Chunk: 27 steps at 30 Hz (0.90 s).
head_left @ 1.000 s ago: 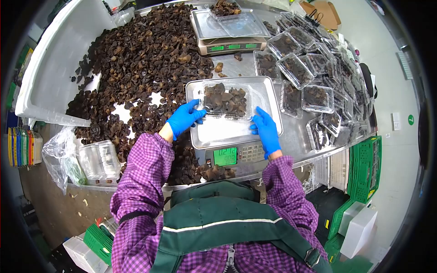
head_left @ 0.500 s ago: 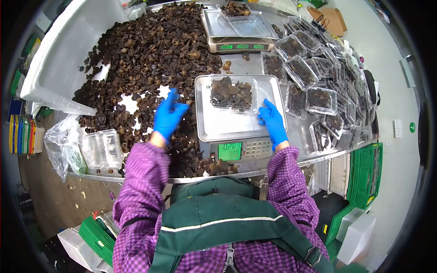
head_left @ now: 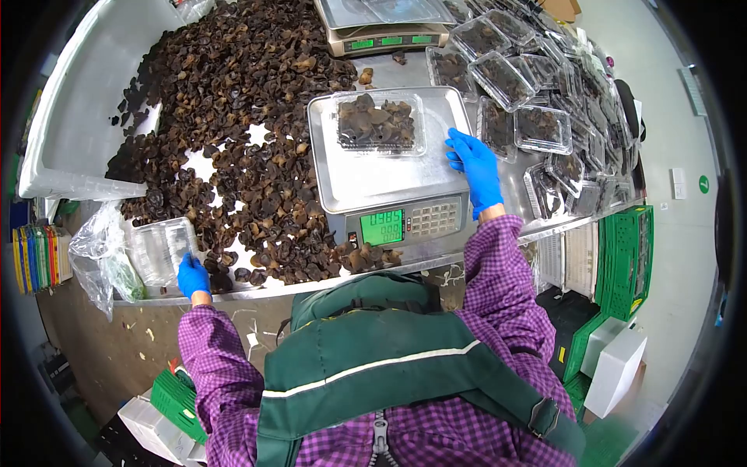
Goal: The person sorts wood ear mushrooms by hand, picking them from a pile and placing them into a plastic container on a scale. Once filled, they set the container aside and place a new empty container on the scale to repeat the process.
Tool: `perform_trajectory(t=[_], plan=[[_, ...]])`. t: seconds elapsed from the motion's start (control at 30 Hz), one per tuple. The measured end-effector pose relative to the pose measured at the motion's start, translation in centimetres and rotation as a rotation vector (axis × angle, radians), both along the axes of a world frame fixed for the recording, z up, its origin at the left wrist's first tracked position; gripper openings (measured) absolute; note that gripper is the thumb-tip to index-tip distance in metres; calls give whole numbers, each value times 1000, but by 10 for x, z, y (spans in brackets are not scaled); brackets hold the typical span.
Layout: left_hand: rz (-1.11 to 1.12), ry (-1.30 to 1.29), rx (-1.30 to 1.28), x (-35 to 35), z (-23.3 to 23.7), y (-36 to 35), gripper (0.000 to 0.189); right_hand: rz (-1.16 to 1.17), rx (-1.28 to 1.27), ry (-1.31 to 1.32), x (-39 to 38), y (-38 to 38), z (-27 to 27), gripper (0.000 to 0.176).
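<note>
My left hand (head_left: 193, 277), in a blue glove, is at the lower right edge of the stacked clear plastic trays (head_left: 162, 247); whether its fingers grip one is too small to tell. Over the right side of the scale's metal pan (head_left: 389, 183) is my right hand (head_left: 476, 165), blue-gloved, fingers apart and holding nothing. A clear container (head_left: 378, 123) with dark brown fungus pieces rests on the pan. Below the pan glows the green display (head_left: 382, 227). Dark fungus pieces (head_left: 249, 86) are heaped to the left of the scale.
Filled, lidded containers (head_left: 542, 128) are piled at the right. A second scale (head_left: 385, 39) stands behind the first. A white foam box (head_left: 85, 117) lies tipped at the left, near a plastic bag (head_left: 97, 249). Green crates (head_left: 625, 268) stand below the table's right side.
My left hand has moved from the fungus heap down and left to the stacked trays. My right hand remains near the pan's right side. The view has shifted, and the display reading has changed.
</note>
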<state>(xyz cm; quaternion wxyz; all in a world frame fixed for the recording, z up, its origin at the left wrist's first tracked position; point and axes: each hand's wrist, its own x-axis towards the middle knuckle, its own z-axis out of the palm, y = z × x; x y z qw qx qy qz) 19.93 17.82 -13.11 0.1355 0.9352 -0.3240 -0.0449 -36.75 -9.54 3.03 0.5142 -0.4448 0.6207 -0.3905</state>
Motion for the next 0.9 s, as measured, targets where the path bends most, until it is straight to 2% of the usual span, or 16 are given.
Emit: perform_trajectory(t=[0.1, 0.2, 0.23, 0.27, 0.3, 0.33, 0.37, 0.4, 0.43, 0.5, 0.53, 0.57, 0.6, 0.8, 0.83, 0.9], plan=[[40, 39, -34, 7, 13, 0, 28, 29, -18, 195, 11, -9, -17, 44], [51, 27, -192, 20, 45, 2, 22, 76, 50, 289, 31, -9, -17, 67], [-7, 10, -335, 34, 45, 8, 22, 128, -37, 375, 26, -21, -67, 77], [3, 194, -499, 35, 65, 4, 19, 151, 62, 273, 38, -13, -50, 73], [-5, 98, -530, 20, 98, -8, 15, 143, 229, 43, 43, -11, -46, 59], [11, 66, -600, -8, 136, -27, 16, -9, 155, -121, 52, -9, -60, 46], [-25, 73, -645, 8, 134, -31, 19, -3, 148, -246, 51, -12, -71, 40], [-122, 237, -889, 12, 130, -44, 21, 10, 188, -317, 50, -19, -74, 37], [-218, 54, -712, -44, 172, -72, 24, 33, 234, -392, 46, -22, -74, 34], [-434, 33, -788, -101, 177, -116, 24, -75, 220, -436, 39, -17, -60, 31], [-560, 218, -892, -129, 169, -140, 23, -155, 206, -430, 29, -16, -54, 31], [-551, 241, -725, -171, 182, -155, 22, -196, 211, -413, 13, -20, -52, 33], [-744, 74, -735, -207, 184, -174, 21, -216, 190, -457, -9, -24, -51, 32], [-1071, 127, -428, -314, 155, -238, 21, -568, -111, -719, -183, -41, 4, 12], [-1113, 114, -425, -319, 147, -243, 20, -445, -311, -324, -239, -54, -23, 9], [-1133, 168, -351, -329, 133, -246, 25, -485, -395, 532, -296, -63, 10, 12]])
